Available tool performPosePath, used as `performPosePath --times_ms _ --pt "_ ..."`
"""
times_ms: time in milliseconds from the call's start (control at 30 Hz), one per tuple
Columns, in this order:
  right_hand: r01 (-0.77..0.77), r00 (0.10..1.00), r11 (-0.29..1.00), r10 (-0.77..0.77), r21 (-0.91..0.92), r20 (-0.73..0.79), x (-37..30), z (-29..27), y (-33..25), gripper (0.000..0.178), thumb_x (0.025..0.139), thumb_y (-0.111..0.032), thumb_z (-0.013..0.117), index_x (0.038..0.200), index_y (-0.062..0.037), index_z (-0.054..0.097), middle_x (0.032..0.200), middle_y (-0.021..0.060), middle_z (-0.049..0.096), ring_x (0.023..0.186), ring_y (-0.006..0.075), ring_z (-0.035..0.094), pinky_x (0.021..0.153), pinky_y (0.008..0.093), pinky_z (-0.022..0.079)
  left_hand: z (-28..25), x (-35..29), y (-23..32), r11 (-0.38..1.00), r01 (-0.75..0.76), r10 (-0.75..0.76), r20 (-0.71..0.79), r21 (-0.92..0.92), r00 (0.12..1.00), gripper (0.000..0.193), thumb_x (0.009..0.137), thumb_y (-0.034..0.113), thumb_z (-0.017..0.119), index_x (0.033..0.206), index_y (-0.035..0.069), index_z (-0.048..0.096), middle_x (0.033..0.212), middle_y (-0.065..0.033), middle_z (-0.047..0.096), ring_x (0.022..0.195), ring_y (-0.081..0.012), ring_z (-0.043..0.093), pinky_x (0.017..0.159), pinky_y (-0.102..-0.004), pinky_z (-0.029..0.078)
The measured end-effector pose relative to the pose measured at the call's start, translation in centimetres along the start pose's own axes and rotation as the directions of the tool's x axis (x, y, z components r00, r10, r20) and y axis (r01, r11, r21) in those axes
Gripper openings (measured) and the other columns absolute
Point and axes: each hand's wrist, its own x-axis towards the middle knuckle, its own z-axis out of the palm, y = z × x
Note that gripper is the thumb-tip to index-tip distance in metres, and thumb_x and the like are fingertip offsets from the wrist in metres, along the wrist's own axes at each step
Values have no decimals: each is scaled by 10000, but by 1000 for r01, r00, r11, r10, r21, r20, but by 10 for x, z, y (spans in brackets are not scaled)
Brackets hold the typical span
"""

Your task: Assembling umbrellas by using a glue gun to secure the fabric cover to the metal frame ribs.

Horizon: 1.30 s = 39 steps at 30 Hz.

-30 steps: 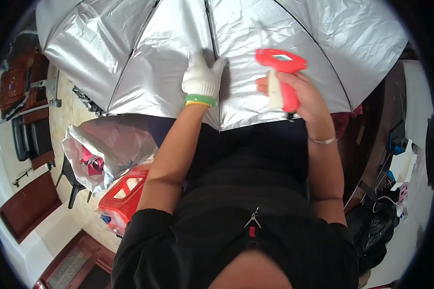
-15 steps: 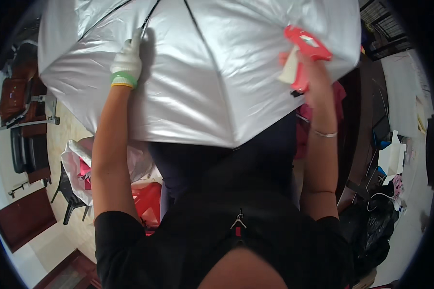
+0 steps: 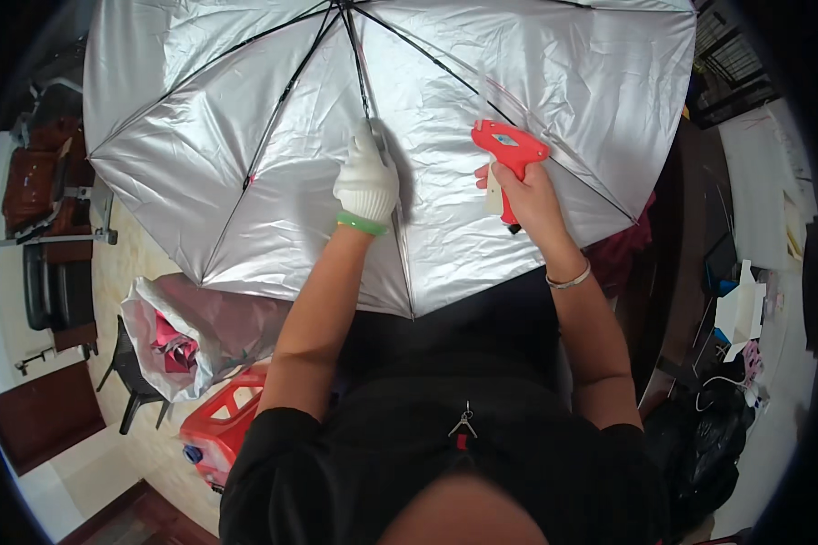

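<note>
An opened umbrella (image 3: 463, 259) with a silver lining and black metal ribs spreads before me, its inside facing up. My left hand (image 3: 366, 177), in a white knit glove with a green cuff, is closed round one umbrella rib (image 3: 361, 82) near the middle; the glove hides the part it grips. My bare right hand (image 3: 532, 195) is wrapped round the handle of a red tagging gun (image 3: 511, 145) with a cream trigger. The gun is over the lining, to the right of my left hand, with its head tilted toward the left.
At lower left are a white sack (image 3: 204, 363) with pink cloth inside, a red jerrycan (image 3: 223, 422) and a black chair (image 3: 132, 372). On the right lie black plastic bags (image 3: 700, 445) and a white box (image 3: 739, 304). A brown sofa (image 3: 50, 182) stands far left.
The umbrella has shifted so more ribs and its hub show. My left hand has moved right and nearer onto another rib. My right hand has brought the tagging gun left and nearer.
</note>
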Motion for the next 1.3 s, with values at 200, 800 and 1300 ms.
performPosePath --times_ms 200,800,1300 --pt "-193 957 975 163 109 239 64 30 -44 373 933 -130 458 1273 23 468 1013 170 650 859 227 666 732 336 550 -9 4 -6 983 -150 128 -190 -105 973 527 845 341 618 1299 144 435 1034 -148 612 747 -374 660 611 -476 525" --pt "109 994 978 -105 -178 31 116 94 18 332 882 -94 535 1175 59 506 943 142 663 799 194 678 704 305 538 -19 74 -5 476 239 -30 256 -846 966 231 904 244 596 918 16 630 669 -41 611 551 -130 581 496 -261 454" --pt "-310 924 908 217 283 315 116 75 -9 317 904 -147 574 1156 40 528 915 158 663 770 230 680 648 325 551 -14 78 -14 171 331 87 349 -928 933 184 923 184 591 886 5 606 714 -37 608 560 -98 540 514 -223 426"
